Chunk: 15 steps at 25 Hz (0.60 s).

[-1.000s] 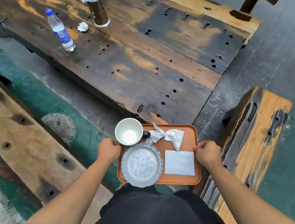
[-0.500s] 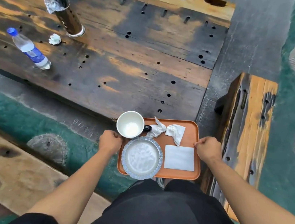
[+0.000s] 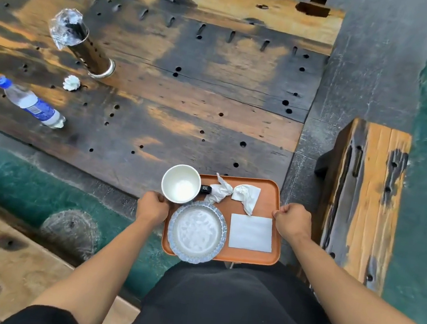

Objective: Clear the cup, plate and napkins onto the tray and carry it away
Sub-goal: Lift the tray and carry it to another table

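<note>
I am holding an orange tray [image 3: 267, 197] in front of my body, my left hand [image 3: 152, 207] gripping its left edge and my right hand [image 3: 293, 221] gripping its right edge, fingers curled tight. On the tray are sitting a white cup [image 3: 180, 184] at the far left corner, a silver-rimmed plate [image 3: 197, 232] nearest me, two crumpled napkins [image 3: 232, 193] and one flat folded napkin [image 3: 251, 232]. Beyond, a scorched wooden table [image 3: 188, 98] is carrying a water bottle [image 3: 30, 103], a crumpled tissue [image 3: 71, 83] and a dark cylinder [image 3: 82, 43].
</note>
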{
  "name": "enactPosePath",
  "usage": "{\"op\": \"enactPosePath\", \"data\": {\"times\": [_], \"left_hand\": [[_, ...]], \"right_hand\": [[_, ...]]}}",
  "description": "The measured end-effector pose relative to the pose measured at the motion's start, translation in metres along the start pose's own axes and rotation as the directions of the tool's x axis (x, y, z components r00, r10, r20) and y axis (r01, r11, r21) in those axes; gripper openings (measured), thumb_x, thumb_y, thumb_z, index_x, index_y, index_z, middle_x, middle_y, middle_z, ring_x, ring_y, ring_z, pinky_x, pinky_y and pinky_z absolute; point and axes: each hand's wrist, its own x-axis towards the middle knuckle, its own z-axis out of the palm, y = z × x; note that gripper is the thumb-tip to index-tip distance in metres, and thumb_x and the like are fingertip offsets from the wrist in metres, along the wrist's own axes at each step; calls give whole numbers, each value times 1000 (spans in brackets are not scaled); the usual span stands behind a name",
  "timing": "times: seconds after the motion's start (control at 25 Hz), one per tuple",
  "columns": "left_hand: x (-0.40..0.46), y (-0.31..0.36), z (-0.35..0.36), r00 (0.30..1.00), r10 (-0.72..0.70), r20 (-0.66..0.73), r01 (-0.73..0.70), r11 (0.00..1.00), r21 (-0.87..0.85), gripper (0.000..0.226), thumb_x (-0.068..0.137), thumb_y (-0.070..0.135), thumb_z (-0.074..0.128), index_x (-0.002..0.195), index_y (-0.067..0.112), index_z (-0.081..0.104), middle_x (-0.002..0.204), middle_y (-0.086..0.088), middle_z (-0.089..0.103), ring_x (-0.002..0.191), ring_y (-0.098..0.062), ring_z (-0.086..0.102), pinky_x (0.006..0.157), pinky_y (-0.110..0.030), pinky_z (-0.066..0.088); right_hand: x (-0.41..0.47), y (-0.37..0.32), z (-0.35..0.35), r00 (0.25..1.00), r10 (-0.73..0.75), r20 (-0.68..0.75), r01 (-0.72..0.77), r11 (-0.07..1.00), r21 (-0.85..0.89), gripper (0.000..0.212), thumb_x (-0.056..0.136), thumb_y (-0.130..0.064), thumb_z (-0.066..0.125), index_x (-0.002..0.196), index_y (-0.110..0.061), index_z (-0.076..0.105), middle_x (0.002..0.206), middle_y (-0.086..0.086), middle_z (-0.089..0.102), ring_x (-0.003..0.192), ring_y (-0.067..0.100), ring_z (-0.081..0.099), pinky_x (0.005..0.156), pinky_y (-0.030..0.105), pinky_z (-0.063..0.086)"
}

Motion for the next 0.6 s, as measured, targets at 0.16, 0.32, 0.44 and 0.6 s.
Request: {"op": "enactPosePath", "data": {"times": [0.16,0.32,0.44,0.6], "left_hand": [[27,19,0,999,14,29,-14,1000,14,26,79,8,72,58,10,57,58,-10,52,61,-22,42,56,-32,38],[58,36,-4,996,40,77,-41,999,18,24,80,8,75,61,2,62,61,-10,57,63,-22,45,58,-34,40],[84,46,-7,989,73,127,-81,995,62,21,80,6,72,62,0,62,63,-16,62,64,-24,49,58,-39,46],[111,57,-10,976,128,178,-152,980,127,31,83,3,66,55,8,55,59,-15,58,63,-27,51,58,-37,42]], "right_hand": [[17,-10,-2,1000,17,-2,-17,1000,14,25,88,-21,72,64,-15,68,74,5,71,77,27,68,79,40,60],[23,-21,7,997,80,-22,-80,996,37,23,90,-23,72,68,-15,69,75,4,70,77,25,69,78,40,61],[21,-32,20,985,162,-53,-158,984,77,18,92,-24,72,76,-15,71,80,4,70,79,25,70,78,40,62],[16,-42,38,962,256,-89,-248,964,94,15,94,-25,70,85,-14,70,85,5,70,80,25,69,79,39,60]]}}
